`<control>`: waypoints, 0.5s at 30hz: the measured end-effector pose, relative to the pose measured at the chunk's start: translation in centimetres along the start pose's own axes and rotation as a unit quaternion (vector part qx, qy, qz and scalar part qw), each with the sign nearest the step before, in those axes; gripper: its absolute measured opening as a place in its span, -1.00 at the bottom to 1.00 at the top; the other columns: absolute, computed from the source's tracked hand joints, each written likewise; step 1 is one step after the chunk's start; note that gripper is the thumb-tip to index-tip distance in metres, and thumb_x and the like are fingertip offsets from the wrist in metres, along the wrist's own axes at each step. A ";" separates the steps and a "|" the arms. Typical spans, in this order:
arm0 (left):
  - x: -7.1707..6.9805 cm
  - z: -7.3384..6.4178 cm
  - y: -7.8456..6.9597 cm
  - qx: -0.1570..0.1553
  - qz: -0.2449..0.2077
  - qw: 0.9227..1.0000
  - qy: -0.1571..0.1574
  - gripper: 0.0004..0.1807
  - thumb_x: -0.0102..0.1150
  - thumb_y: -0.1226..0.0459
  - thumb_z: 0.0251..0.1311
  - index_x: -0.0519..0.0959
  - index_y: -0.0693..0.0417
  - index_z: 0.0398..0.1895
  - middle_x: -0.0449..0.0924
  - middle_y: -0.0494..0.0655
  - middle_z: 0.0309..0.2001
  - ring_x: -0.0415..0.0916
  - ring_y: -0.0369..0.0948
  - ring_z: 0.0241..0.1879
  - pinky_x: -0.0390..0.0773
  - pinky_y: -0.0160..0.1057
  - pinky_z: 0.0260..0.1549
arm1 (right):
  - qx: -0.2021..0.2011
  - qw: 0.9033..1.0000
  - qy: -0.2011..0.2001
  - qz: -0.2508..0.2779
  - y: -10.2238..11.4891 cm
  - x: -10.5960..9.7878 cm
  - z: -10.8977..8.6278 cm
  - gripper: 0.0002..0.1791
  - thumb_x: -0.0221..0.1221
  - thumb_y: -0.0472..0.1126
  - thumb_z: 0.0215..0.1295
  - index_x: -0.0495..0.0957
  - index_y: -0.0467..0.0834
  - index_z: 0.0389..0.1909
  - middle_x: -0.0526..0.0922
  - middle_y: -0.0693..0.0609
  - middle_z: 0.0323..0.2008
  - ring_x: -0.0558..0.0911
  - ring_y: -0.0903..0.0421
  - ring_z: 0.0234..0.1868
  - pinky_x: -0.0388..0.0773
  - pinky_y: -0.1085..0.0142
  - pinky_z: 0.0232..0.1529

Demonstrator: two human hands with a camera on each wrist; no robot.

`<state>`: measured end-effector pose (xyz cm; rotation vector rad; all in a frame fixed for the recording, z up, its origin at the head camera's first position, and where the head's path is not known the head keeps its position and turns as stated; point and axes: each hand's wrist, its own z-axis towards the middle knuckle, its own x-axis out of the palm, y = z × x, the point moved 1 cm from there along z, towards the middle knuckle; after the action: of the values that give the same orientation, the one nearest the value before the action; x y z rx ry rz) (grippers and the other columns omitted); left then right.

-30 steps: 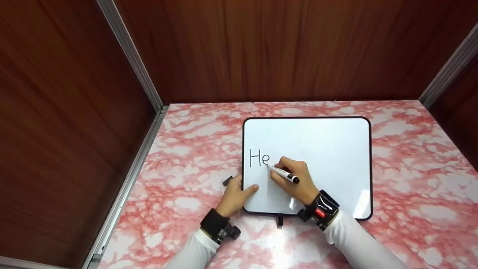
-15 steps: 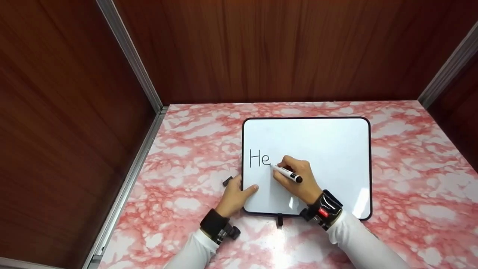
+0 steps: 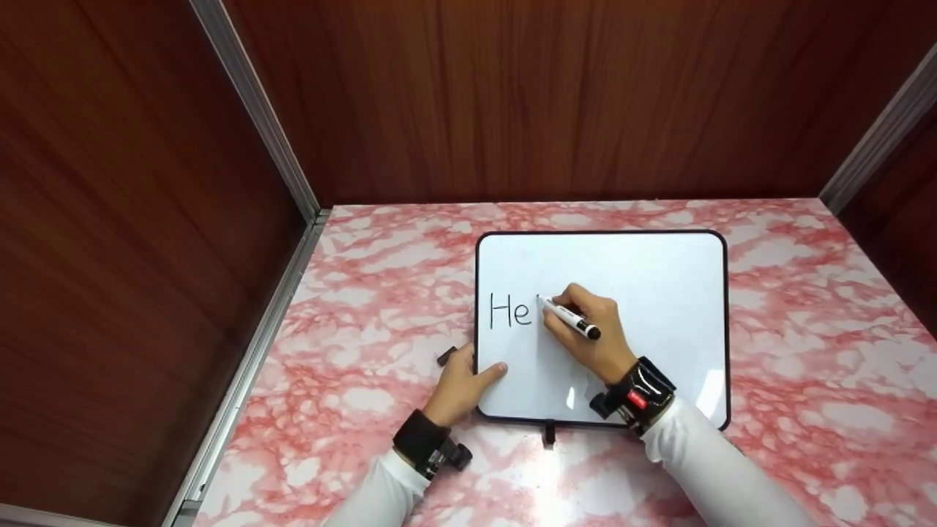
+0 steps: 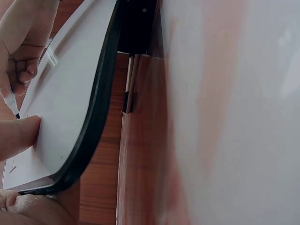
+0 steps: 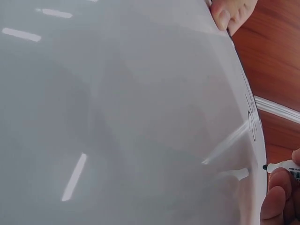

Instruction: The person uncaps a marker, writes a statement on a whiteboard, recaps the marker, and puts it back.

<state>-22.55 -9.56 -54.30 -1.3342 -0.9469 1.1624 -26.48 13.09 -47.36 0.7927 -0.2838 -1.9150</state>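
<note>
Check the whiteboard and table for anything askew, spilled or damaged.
Nothing stands out. The whiteboard shows no visible damage, the left hand grips its edge, and the right hand holds the marker beside neat "He" lettering. Bright patches there look like glare; no spill shows on the table.

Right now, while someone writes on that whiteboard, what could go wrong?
The right hand holds the marker just right of the letters "He", so a slip might smudge them. The left hand grips the whiteboard at its left edge, so hard pressing might shift the far side.
</note>
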 end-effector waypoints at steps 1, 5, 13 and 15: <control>0.0 0.0 0.0 0.003 0.003 1.000 0.000 -0.57 0.32 0.39 0.41 0.58 0.41 0.27 0.77 0.34 0.12 0.79 0.01 -0.01 0.80 -0.09 0.03 | 0.000 1.000 0.003 -0.001 0.0 0.0 0.1 -0.79 0.43 -0.41 0.13 0.54 -0.22 -0.45 0.66 0.00 -0.59 0.43 0.31 -0.58 0.35 0.50 -0.56; 0.0 -0.1 -0.2 0.010 0.015 1.000 0.002 -0.59 0.32 0.40 0.40 0.59 0.42 0.24 0.77 0.33 0.10 0.77 -0.04 -0.02 0.78 -0.14 0.01 | -0.001 1.000 0.011 -0.006 0.0 0.0 0.4 -0.82 0.41 -0.40 0.18 0.56 -0.22 -0.43 0.68 -0.02 -0.57 0.46 0.30 -0.56 0.36 0.49 -0.55; 0.0 0.0 -0.2 0.010 0.018 1.000 -0.001 -0.59 0.32 0.40 0.41 0.60 0.40 0.25 0.78 0.31 0.11 0.78 -0.05 -0.02 0.78 -0.14 0.02 | -0.001 1.000 0.010 0.003 -0.4 0.2 0.2 -0.84 0.40 -0.39 0.16 0.57 -0.20 -0.45 0.71 -0.03 -0.56 0.47 0.30 -0.57 0.37 0.48 -0.55; 0.0 -0.1 -0.3 0.015 0.023 1.000 -0.002 -0.59 0.32 0.40 0.40 0.59 0.41 0.26 0.77 0.32 0.11 0.78 -0.06 -0.02 0.78 -0.13 0.03 | 0.001 1.000 0.017 0.000 -0.2 0.2 0.1 -0.85 0.39 -0.40 0.17 0.59 -0.20 -0.44 0.75 -0.02 -0.54 0.49 0.30 -0.57 0.39 0.51 -0.54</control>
<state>-22.48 -9.55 -54.01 -1.3359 -0.9036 1.2098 -26.73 12.98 -47.42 0.8245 -0.2650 -1.9001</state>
